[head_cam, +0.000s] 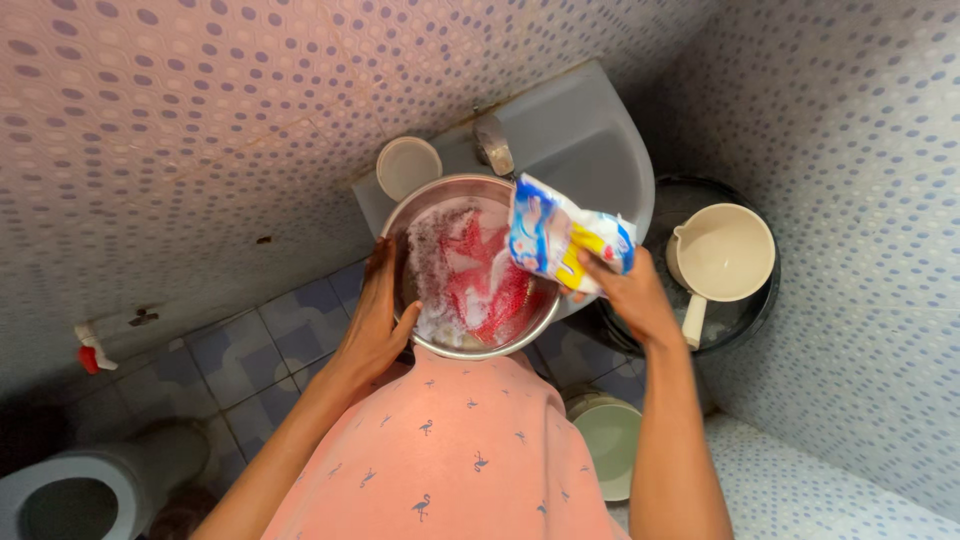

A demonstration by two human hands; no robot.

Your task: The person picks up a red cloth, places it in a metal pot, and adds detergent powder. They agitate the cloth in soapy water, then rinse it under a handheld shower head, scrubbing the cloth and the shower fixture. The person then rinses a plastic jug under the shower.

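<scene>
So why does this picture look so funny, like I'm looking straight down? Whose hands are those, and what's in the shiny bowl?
The camera sits on a person's head and looks down, so you see what that person sees: a pink shirt at the bottom and two arms reaching out. There is only this one picture. The left hand grips the rim of a round metal basin, which rests on a small white sink under a tap. Inside the basin lies red cloth in soapy foam. The right hand holds a blue, white and yellow packet, tipped over the basin. Beside the sink a white scoop sits on a dark bucket. A toilet is at the bottom left.
</scene>
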